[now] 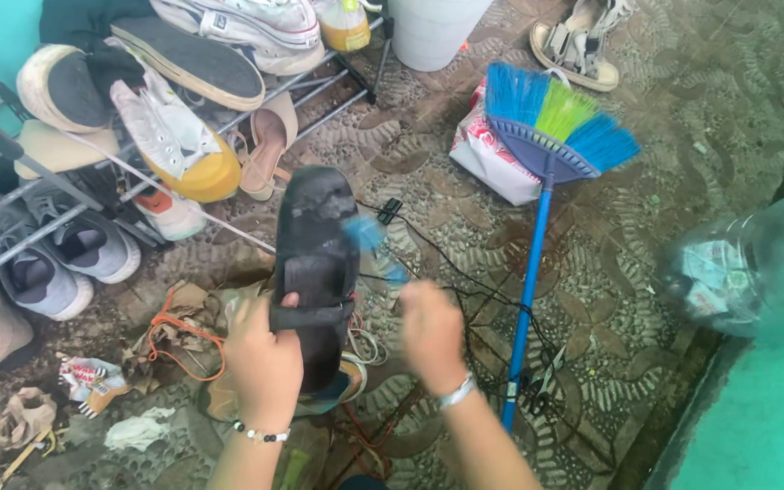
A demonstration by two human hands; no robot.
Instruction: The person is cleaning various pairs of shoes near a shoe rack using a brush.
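Black sandal (pixel 315 263), worn and dusty, held up sole-side toward the camera, toe end pointing away. Left hand (pixel 263 358) is clamped on its heel end, thumb hooked over the strap that crosses the footbed. Sandal hangs in the air above the floor clutter, just in front of the shoe rack (pixel 11 191).

Right hand (pixel 432 334) is blurred, fingers curled into a loose fist; a small blue-tipped item (pixel 367 234), also blurred, sits just beside the sandal's right edge, above that hand. Cannot tell whether the hand grips it or what it is. Silver bracelet on the right wrist, beaded one on the left.

Around:
- Metal shoe rack at left, loaded with sneakers, a white shoe with a yellow toe (pixel 174 145), grey trainers on the lower bars.
- Broom (pixel 551 127) lying on the patterned tile floor (pixel 682 118), blue and green bristles pointing away, blue handle running down toward the right forearm.
- Red and white bag (pixel 487 159) partly under the broom head.
- White bucket (pixel 433 32) at top centre; tan sandal (pixel 583 45) to its right.
- Thin black cable trailing across the tiles between sandal and broom.
- Paper scraps, orange cord and wrappers littered below the left hand.
- Clear plastic bag (pixel 755 263) at right edge, out of focus.
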